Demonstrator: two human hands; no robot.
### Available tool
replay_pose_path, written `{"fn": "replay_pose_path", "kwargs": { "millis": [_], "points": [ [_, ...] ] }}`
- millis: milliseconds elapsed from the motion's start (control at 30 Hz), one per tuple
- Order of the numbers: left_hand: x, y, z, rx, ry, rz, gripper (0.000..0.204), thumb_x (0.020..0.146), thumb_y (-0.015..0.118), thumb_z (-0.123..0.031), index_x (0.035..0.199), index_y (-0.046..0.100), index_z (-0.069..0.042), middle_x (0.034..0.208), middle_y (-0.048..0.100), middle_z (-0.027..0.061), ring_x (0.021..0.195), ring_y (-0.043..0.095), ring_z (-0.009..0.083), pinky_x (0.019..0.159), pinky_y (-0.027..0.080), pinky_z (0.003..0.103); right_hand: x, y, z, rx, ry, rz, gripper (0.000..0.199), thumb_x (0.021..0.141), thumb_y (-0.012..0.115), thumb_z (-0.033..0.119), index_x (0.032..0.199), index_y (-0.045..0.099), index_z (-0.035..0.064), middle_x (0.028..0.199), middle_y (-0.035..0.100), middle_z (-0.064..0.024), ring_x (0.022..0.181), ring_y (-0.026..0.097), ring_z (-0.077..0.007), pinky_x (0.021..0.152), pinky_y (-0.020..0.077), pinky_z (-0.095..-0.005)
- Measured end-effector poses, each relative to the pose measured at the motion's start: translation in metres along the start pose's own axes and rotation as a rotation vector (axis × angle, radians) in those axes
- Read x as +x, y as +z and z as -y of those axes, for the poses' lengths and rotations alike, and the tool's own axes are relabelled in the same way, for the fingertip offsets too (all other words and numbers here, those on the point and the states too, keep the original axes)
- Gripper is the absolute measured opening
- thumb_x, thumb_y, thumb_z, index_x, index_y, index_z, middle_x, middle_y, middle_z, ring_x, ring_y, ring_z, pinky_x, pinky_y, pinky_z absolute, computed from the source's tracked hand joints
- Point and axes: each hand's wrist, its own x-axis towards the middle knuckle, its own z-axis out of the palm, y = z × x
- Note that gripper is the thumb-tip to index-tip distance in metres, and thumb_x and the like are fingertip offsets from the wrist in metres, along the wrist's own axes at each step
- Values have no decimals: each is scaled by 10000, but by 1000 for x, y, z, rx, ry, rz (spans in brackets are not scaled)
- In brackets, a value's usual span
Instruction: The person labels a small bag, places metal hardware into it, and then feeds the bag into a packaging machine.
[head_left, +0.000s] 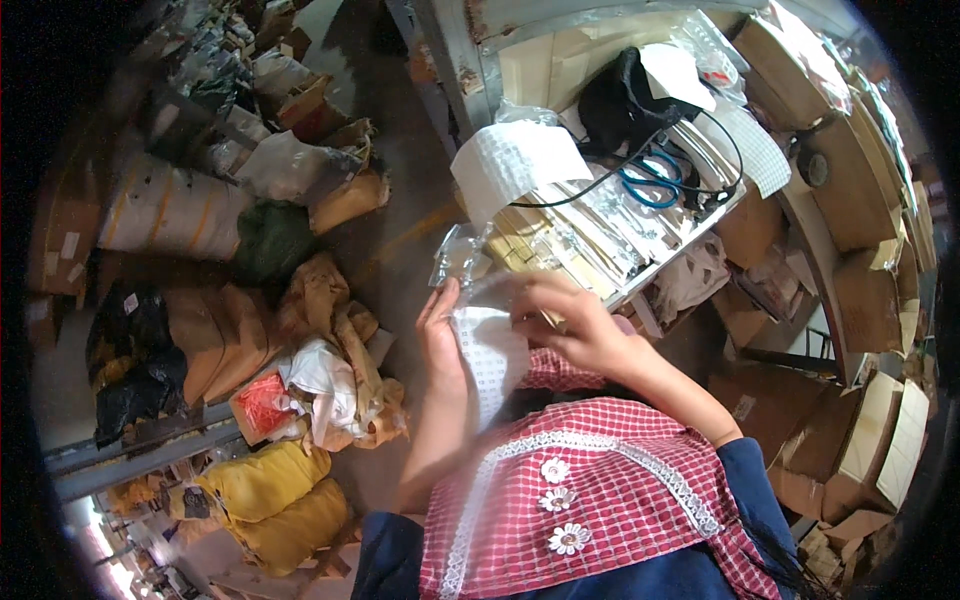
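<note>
White paper, a label strip patterned with small printed rows, stands between the two hands, just beyond the checked red apron, its long axis running near to far with its near end bending toward the body. Along its left edge is the left hand, fingers pointing away from the body and closed against the paper, apparently holding it. Across from it, the right hand comes in from the right, fingers curled and narrow over the strip's far right corner; motion blurs them, so I cannot tell whether they pinch the paper or hang just off it. Any next move seems to turn on that far end, where both sets of fingertips are close, the left hand having the longer contact. Just beyond the left fingertips is a clear plastic bag, at the near left corner of the cluttered worktop; whether the left hand grips it too is unclear. Blue-handled scissors lie well apart, far right.
</note>
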Motion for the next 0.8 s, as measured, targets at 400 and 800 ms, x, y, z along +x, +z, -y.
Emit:
{"fn": "replay_pose_path", "kwargs": {
  "millis": [400, 800],
  "points": [
    [10, -37, 2, -19, -117, 61, 210, 979, 507, -199, 1024, 633, -36, 832, 669, 73, 699, 644, 163, 608, 517, 268, -15, -27, -138, -657, 158, -228, 221, 805, 671, 216, 986, 602, 110, 1389, 439, -130, 1327, 288, -424, 1054, 280, -589],
    [-11, 0, -8, -83, -214, 11, 262, 975, 511, -251, 969, 655, -31, 691, 674, 95, 548, 660, 200, 464, 531, 303, 1, -31, -112, -810, 133, -438, 340, 681, 763, 116, 959, 570, 83, 1128, 554, -109, 1129, 451, -338, 976, 331, -464]
  ]
}}
